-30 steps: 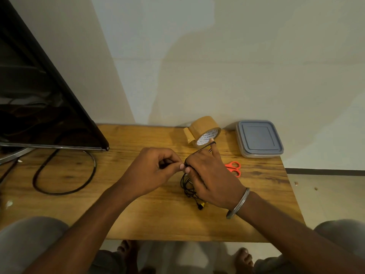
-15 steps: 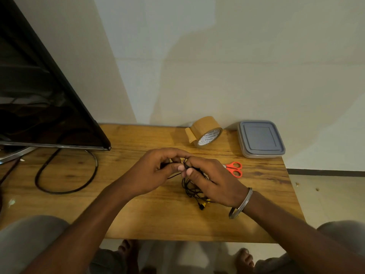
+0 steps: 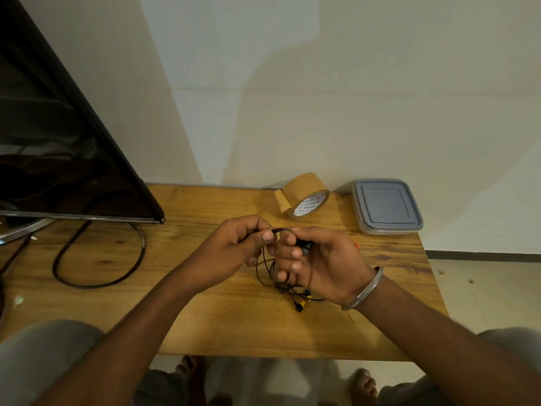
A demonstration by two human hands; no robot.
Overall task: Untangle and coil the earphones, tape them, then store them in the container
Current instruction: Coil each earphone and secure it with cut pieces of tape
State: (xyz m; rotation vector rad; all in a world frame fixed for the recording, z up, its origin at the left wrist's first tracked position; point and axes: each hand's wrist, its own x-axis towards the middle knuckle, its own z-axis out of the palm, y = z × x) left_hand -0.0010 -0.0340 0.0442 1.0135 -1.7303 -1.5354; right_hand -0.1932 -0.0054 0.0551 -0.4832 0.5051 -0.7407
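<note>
TV (image 3: 58,148) and looped cable (image 3: 98,278) sit table (image 3: 205,323) left. Left hand (image 3: 234,253) pinches the earphones (image 3: 299,306) cord; right hand (image 3: 325,265), fingers curled, grips an earbud, tangle dangling onto the table. Tape roll (image 3: 304,197) and lidded container (image 3: 386,206) behind. Right hand has since turned palm-up, nearly hiding the scissors (image 3: 356,244).

earphones (image 3: 299,306) on table (image 3: 234,326) centre; from there tape roll (image 3: 306,196) at 12, container (image 3: 386,206) at 2, monitor (image 3: 58,171) at 10.

Wooden table (image 3: 234,326) against a pale wall (image 3: 351,98) (light floor (image 3: 483,288) at right).
</note>
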